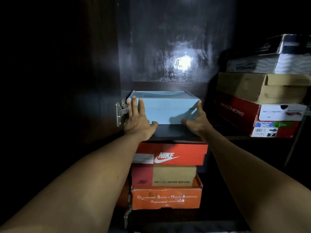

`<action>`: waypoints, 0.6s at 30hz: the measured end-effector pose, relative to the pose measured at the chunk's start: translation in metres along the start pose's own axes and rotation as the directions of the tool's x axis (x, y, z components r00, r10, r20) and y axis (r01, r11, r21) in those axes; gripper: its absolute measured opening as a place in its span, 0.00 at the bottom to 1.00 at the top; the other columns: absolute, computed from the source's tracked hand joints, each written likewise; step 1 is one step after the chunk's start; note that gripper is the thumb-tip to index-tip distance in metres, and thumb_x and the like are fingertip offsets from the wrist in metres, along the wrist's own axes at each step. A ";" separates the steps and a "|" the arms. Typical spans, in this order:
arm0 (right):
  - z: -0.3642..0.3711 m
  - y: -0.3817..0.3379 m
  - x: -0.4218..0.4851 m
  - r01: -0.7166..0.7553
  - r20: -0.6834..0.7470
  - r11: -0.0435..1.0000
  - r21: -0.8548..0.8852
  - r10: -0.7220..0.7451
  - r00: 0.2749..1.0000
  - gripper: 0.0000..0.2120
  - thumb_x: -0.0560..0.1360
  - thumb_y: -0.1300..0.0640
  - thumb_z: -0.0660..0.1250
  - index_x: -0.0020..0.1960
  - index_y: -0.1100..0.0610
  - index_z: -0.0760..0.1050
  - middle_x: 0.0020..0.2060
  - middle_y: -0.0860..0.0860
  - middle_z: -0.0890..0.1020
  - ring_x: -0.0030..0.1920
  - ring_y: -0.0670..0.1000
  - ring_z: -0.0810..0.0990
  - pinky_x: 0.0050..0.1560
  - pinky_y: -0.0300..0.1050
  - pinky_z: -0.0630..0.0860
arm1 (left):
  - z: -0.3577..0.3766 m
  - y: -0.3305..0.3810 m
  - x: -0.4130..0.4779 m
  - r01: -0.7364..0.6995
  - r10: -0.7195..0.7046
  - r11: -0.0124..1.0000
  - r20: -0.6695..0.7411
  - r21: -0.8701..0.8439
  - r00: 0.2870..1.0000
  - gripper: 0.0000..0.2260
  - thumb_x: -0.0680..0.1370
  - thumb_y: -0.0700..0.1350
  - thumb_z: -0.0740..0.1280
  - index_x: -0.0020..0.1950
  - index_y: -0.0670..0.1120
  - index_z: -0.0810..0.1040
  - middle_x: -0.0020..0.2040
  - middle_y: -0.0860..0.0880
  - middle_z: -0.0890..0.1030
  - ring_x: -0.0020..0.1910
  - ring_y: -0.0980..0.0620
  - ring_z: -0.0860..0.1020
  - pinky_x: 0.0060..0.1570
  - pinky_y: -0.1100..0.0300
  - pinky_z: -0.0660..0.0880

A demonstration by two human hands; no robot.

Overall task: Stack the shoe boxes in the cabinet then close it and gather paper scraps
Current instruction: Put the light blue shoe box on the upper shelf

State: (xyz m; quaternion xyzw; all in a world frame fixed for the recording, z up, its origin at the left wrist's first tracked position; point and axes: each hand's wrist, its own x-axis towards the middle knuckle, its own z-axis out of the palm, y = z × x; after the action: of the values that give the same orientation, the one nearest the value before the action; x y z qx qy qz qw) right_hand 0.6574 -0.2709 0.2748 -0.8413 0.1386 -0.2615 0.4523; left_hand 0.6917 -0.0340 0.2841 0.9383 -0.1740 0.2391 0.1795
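Note:
A light blue shoe box (164, 107) rests on a dark cabinet shelf (170, 131), near its left side. My left hand (138, 117) lies flat against the box's front left face, fingers spread, thumb along the bottom edge. My right hand (196, 119) is spread at the box's front right corner, fingertips touching it. Neither hand is closed around the box. Under the shelf stand a red Nike box (171, 154), a red and tan box (165, 177) and an orange box (166, 198), stacked.
A stack of several shoe boxes (262, 98) fills the shelf's right side, with a red Skechers box low in it. A metal hinge (120, 113) sits on the cabinet's left wall beside my left hand. The glossy back panel (168, 47) is dark.

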 end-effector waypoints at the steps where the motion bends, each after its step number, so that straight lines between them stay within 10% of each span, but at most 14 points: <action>1: 0.001 0.000 0.001 -0.011 0.008 1.000 -0.002 0.011 1.000 0.60 0.49 0.35 0.72 0.69 0.27 0.34 0.76 0.48 0.63 0.71 0.57 0.70 0.71 0.66 0.64 | 0.002 -0.002 0.000 -0.004 0.004 1.000 -0.003 -0.003 1.000 0.46 0.77 0.64 0.61 0.80 0.47 0.35 0.78 0.49 0.28 0.76 0.48 0.28 0.73 0.48 0.59; 8: -0.004 -0.008 -0.016 -0.005 0.001 1.000 -0.019 0.005 1.000 0.59 0.52 0.34 0.69 0.73 0.32 0.36 0.76 0.50 0.63 0.72 0.57 0.68 0.74 0.64 0.60 | 0.007 -0.001 -0.009 0.038 -0.035 0.998 0.043 -0.055 0.998 0.44 0.78 0.63 0.60 0.80 0.46 0.36 0.77 0.50 0.26 0.78 0.49 0.33 0.77 0.48 0.54; 12: -0.017 -0.019 -0.057 0.088 -0.084 0.996 -0.006 -0.089 0.993 0.49 0.68 0.48 0.73 0.80 0.41 0.47 0.76 0.54 0.58 0.73 0.58 0.65 0.76 0.58 0.60 | -0.003 -0.003 -0.020 0.080 -0.047 0.979 0.176 -0.186 0.983 0.44 0.78 0.64 0.62 0.80 0.50 0.36 0.78 0.54 0.28 0.80 0.46 0.52 0.68 0.48 0.67; 18: -0.048 -0.021 -0.138 0.071 -0.053 0.989 -0.130 -0.078 0.995 0.39 0.73 0.57 0.74 0.79 0.54 0.58 0.72 0.58 0.65 0.71 0.57 0.68 0.67 0.39 0.63 | -0.027 0.013 -0.065 -0.011 0.073 0.987 0.385 -0.161 0.920 0.45 0.77 0.67 0.61 0.81 0.49 0.38 0.81 0.49 0.37 0.80 0.45 0.43 0.77 0.40 0.46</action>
State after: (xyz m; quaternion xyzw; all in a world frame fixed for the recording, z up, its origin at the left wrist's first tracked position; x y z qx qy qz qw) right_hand 0.5164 -0.2279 0.2710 -0.8653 0.1366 -0.2932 0.3830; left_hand 0.6222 -0.0180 0.2758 0.9462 -0.2442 0.0374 0.2088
